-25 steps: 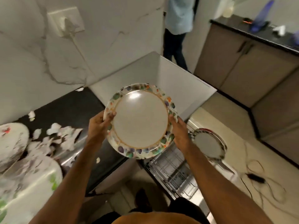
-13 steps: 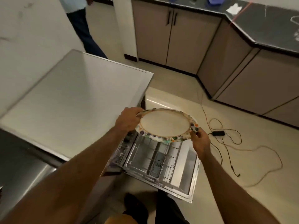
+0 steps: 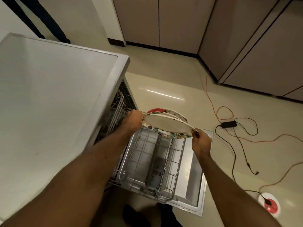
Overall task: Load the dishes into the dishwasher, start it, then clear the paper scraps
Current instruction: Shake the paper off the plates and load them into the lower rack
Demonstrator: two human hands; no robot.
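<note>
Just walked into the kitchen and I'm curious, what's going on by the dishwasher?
A person grips a patterned plate by its rim, left hand on one side, right hand on the other, above the pulled-out rack of the open dishwasher. It is not yet slotted in. A second plate, red inside, shows just behind it.

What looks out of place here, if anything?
Loose orange cable and black cable with power adapter sprawl tangled over the cream tile floor right beside the open steel dishwasher door: a likely trip hazard. Left hand and right hand grip the colourful-rimmed round plate normally.
</note>
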